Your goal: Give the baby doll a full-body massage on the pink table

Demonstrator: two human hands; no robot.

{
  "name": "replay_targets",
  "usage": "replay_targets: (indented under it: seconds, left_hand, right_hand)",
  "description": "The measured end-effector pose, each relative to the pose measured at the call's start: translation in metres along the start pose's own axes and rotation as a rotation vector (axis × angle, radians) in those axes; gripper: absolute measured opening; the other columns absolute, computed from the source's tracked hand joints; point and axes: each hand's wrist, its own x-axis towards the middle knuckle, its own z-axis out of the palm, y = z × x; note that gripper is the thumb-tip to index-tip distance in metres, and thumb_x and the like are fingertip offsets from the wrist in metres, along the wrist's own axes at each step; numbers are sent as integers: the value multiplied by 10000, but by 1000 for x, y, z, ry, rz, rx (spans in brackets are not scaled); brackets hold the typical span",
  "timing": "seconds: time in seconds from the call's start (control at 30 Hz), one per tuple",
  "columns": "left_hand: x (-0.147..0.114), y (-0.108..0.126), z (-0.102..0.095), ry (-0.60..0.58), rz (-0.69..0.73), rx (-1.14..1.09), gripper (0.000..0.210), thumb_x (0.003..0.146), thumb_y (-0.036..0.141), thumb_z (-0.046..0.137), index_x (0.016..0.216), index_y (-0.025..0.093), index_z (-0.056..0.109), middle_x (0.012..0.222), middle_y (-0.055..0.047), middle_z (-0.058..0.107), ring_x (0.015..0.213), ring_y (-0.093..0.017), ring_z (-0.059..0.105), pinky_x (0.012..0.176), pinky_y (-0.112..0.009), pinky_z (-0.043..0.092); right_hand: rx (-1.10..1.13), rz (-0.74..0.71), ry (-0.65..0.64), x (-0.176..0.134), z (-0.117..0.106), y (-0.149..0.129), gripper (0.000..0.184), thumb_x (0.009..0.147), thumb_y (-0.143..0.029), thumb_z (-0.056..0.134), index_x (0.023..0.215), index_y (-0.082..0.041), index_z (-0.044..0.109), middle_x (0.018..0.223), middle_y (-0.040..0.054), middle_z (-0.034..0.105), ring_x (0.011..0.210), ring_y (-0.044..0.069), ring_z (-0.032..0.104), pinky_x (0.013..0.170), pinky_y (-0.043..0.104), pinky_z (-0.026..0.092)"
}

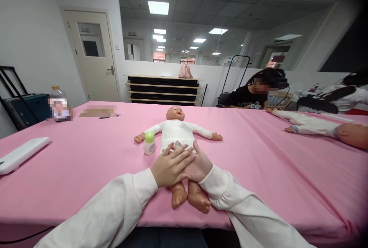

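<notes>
A baby doll (176,129) in a white long-sleeved top lies on its back on the pink-covered table, head away from me and bare feet towards me. Over its lower body, my left hand (172,165) lies flat across my right hand (198,165), palm against palm. The fingers of both hands are stretched out, and nothing shows between them. My hands hide the doll's hips and upper legs. Just left of the doll's belly stands a small white bottle (149,144) with a green cap, close to my left hand but apart from it.
A white flat device (24,154) lies at the table's left edge. Further back are a bottle with a yellow cap (59,94) and a pen (107,117). At the right lies another doll (316,123), with a person (250,94) in black behind it.
</notes>
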Motion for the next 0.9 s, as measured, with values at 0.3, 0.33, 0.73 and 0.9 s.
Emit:
replay_targets:
  seconds: [0.3,0.33,0.73,0.9]
  left_hand:
    - [-2,-1,-4,-20,-1,23,539,874,474,354,1323,181,415,1396,-32,362,1344,-192,239,1139,-423,39]
    - [-1,0,-5,-26,30,16,535,879,476,342,1327,191,408,1402,-23,351,1346,-187,233,1140,-422,30]
    - [-4,-1,-4,16,20,-8,458,883,361,378,1291,167,454,1383,-24,381,1341,-178,246,1144,-416,36]
    - [-1,0,-5,-10,61,-3,468,890,399,361,1314,210,423,1404,-8,343,1338,-171,254,1138,-437,-10]
  right_hand:
    - [105,-96,20,-5,4,-13,812,789,-709,131,1314,-128,346,1373,143,358,1264,196,354,1078,373,187]
    - [121,-76,3,-5,4,-12,811,788,-711,139,1314,-129,345,1366,143,366,1262,194,360,1078,367,190]
    - [148,-69,-41,-8,2,-13,824,793,-711,111,1335,-128,323,1369,152,362,1232,202,403,1069,378,206]
    - [121,12,-33,-6,3,-7,847,774,-738,102,1332,-145,333,1372,145,353,1253,217,369,1060,429,205]
